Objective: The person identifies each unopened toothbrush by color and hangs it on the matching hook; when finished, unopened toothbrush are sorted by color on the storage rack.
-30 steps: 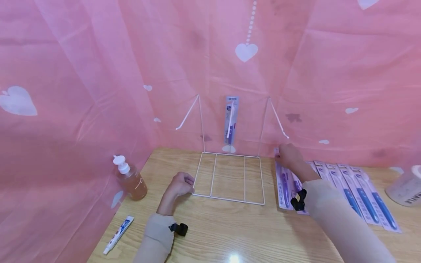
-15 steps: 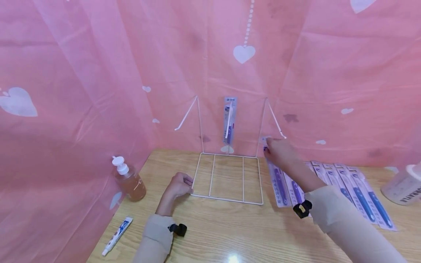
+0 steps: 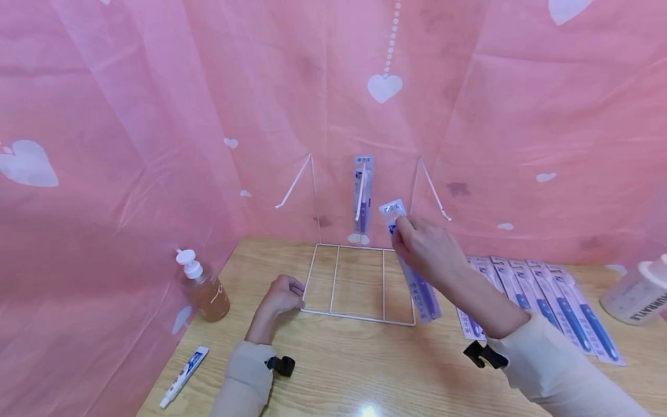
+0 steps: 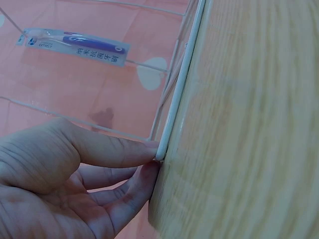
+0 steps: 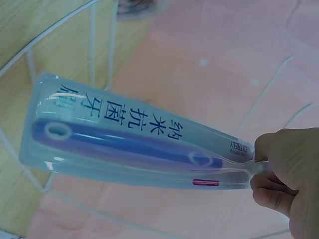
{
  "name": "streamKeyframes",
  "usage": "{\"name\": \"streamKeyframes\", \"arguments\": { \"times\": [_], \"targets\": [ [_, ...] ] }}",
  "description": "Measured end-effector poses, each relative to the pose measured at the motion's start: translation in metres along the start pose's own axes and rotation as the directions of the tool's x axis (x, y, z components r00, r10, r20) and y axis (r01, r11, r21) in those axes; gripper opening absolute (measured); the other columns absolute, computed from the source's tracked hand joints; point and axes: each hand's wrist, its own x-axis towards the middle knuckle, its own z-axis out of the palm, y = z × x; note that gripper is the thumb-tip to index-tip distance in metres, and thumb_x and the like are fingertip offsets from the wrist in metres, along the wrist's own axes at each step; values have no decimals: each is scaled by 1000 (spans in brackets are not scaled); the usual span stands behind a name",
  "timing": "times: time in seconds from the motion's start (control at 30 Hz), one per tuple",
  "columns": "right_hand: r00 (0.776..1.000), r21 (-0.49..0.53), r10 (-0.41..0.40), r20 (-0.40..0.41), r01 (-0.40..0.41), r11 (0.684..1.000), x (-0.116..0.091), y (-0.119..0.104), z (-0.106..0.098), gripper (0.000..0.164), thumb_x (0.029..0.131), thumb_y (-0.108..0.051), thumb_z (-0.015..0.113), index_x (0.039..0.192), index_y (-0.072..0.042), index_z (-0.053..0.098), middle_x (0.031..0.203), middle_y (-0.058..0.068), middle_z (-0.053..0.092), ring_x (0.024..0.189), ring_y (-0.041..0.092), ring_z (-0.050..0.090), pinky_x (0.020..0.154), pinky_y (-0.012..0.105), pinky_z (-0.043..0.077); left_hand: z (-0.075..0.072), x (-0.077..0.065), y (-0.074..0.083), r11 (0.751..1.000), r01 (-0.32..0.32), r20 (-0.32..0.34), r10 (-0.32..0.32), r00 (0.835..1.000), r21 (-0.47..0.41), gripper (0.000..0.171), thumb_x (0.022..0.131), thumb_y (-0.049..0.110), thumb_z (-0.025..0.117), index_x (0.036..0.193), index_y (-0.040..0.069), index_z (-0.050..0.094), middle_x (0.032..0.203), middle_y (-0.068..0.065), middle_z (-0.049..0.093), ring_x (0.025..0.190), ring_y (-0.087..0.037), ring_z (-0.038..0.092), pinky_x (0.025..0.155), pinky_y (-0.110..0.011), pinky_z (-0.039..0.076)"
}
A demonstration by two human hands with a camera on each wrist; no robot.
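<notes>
My right hand [image 3: 429,246] pinches a packaged purple toothbrush [image 5: 134,149] near its upper end, tilted, above the right side of a white wire rack [image 3: 359,317]. With thumb and fingertips, my left hand [image 3: 281,294] pinches the rack's front left corner, seen close in the left wrist view [image 4: 159,152]. Another packaged purple toothbrush [image 3: 363,197] hangs on the rack's middle hook. The left hook [image 3: 294,182] and right hook [image 3: 435,188] bear nothing. To the right, a row of packaged toothbrushes [image 3: 568,313] lies on the table, some purple, some blue.
A pump bottle [image 3: 205,292] of amber liquid stands at the left, with a toothpaste tube [image 3: 183,377] nearer the front. At the far right is a white container [image 3: 633,295] with dark lettering. Pink cloth [image 3: 260,75] hangs behind the wooden table [image 3: 333,370] and along its left.
My right hand has lifted the purple toothbrush pack from the left end of the row and carried it left, toward the rack. The left hand keeps its place on the corner.
</notes>
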Motion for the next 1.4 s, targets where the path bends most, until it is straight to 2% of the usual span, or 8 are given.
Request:
{"name": "streamKeyframes", "arguments": {
  "times": [0.2, 0.4, 0.5, 0.63, 0.93, 1.13, 1.4],
  "targets": [
    [984, 31, -118, -131, 123, 992, 11, -24, -20, 18, 77, 7, 64, 81, -4, 50, 66, 3, 48, 50, 15, 42, 38, 25, 34, 0, 0, 1, 1000, -1, -4, 1, 1000, -12, 34, 64, -12, 78, 96, -5, 69, 86, -9, 64, 81, -22, 60, 78, -36, 52],
    [959, 31, -175, -223, 186, 982, 19, -40, -28, 13, 77, 5, 59, 80, -5, 52, 68, 3, 50, 51, 16, 44, 38, 28, 38, -2, -4, 2, 999, -34, -6, 34, 999, -20, 30, 63, -12, 76, 92, -5, 68, 83, -10, 63, 78, -23, 60, 75, -34, 52],
    [956, 39, -188, -227, 201, 979, 20, -44, -29, 13, 77, 5, 59, 81, -6, 52, 70, 2, 50, 51, 15, 44, 37, 29, 38, -1, -4, 2, 999, -45, -4, 45, 999, -18, 30, 63, -12, 76, 91, -5, 68, 82, -10, 63, 78, -23, 60, 74, -33, 52],
    [956, 56, -198, -218, 215, 975, 22, -47, -26, 15, 77, 6, 60, 82, -5, 50, 69, 1, 48, 52, 15, 44, 38, 28, 38, 1, -1, 1, 1000, -14, -6, 14, 1000, -24, 31, 64, -12, 77, 93, -4, 69, 84, -9, 64, 81, -23, 61, 78, -35, 53],
    [965, 52, -204, -167, 216, 975, 22, -48, -14, 15, 79, 4, 64, 82, -5, 52, 71, 1, 48, 53, 14, 41, 39, 27, 38, 3, -2, 3, 1000, 1, 0, -1, 1000, -18, 33, 66, -10, 79, 97, -4, 69, 86, -9, 63, 82, -22, 60, 76, -34, 53],
    [980, 63, -146, -133, 155, 986, 24, -41, -2, 15, 81, 3, 65, 80, -4, 51, 69, 1, 47, 50, 14, 40, 37, 26, 34, 4, -2, 4, 1000, 4, 9, -3, 1000, -29, 33, 66, -10, 79, 97, -4, 69, 87, -10, 63, 82, -23, 60, 76, -35, 53],
    [987, 114, -60, -151, 78, 990, 35, -22, 20, 16, 84, 4, 63, 81, -5, 50, 67, 3, 45, 50, 16, 41, 38, 30, 35, 2, -1, 5, 1000, 12, 9, -11, 1000, -28, 34, 66, -10, 79, 98, -4, 68, 87, -9, 63, 82, -23, 60, 78, -36, 53]
  ]
}}
